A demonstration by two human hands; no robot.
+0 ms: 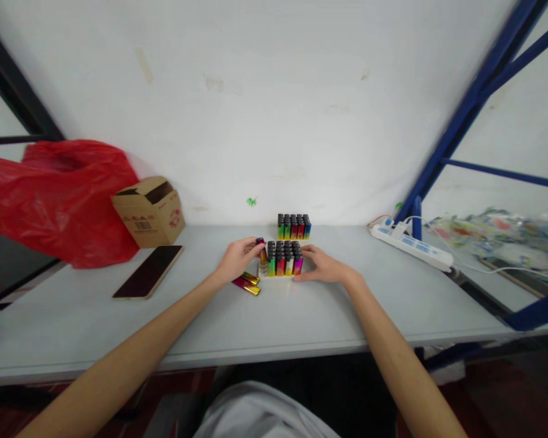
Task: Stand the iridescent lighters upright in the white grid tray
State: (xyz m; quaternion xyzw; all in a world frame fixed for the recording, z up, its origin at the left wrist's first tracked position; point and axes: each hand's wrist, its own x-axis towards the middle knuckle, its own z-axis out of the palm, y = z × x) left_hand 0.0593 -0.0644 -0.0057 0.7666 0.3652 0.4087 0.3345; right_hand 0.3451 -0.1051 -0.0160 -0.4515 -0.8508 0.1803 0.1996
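My left hand (238, 258) pinches a red-and-gold lighter (262, 251), held upright at the left end of a white tray (274, 278). Rows of upright lighters (281, 266) with black tops and green, red, clear and magenta bodies stand in that tray. On the tray's right side, my right hand (322, 266) grips the end, index finger behind and thumb in front. Below my left hand, loose red-and-gold lighters (248, 286) lie flat on the table, partly covered by the hand.
Behind the tray, another block of upright lighters (294, 227) stands near the wall. Leftward are a dark phone (148, 272), a cardboard box (150, 213) and a red plastic bag (68, 204). A white power strip (411, 244) with cables lies right, beside a blue metal frame (456, 121).
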